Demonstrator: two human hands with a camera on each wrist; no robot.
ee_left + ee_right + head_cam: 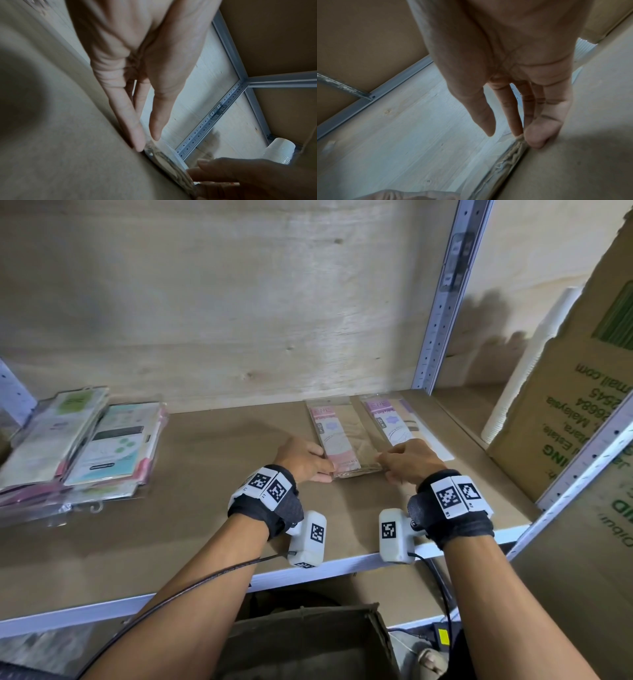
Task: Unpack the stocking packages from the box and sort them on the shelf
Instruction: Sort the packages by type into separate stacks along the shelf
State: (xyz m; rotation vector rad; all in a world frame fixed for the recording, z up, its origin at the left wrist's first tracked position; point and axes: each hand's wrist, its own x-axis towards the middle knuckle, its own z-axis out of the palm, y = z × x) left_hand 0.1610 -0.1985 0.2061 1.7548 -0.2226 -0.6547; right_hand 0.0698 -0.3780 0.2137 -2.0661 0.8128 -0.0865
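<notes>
A stack of pink-labelled stocking packages (342, 436) lies flat on the brown shelf board (205, 508), with a purple-labelled stack (397, 422) just to its right. My left hand (327, 470) touches the pink stack's near left corner with straight fingers (137, 135), the thumb resting on top. My right hand (385, 462) presses against the near right corner, fingers mostly straight and the little finger (537, 135) bent on the board. The wrist views show the stack's edge (164, 159) (510, 157) between both hands. The open cardboard box (308, 642) sits below the shelf.
Mixed piles of green, teal and pink packages (85, 440) lie at the shelf's left. A perforated metal upright (442, 313) bounds the bay on the right. Beyond it stand a sleeve of white cups (524, 364) and a large printed carton (565, 405).
</notes>
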